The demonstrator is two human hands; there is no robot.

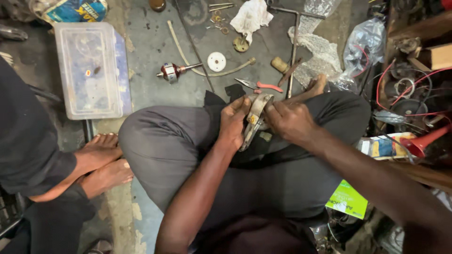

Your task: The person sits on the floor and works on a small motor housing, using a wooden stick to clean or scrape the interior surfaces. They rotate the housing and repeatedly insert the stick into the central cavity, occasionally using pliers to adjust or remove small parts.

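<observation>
The person is sitting cross-legged on the concrete floor (155, 61), holding a curved, worn metal part (254, 121) over the lap. The left hand (234, 123) is closing around the part's left edge, thumb pressing near its upper end. The right hand (289, 121) is gripping the opposite side, fingers curled onto the part's top; what the fingertips are pinching cannot be told.

On the floor just beyond the knees, red-handled pliers (260, 85) are lying, with a small motor armature (173, 71) and a white plastic gear (216, 61) further out to the left. A pale hose (188, 59) is curving between them. A clear plastic box (92, 70) is standing to the far left, and a white rag (251, 16) is lying near the top. Another person's bare feet (103, 162) are resting at the left, beside the person's knee. A tangle of red wires (405, 89) is occupying the right side.
</observation>
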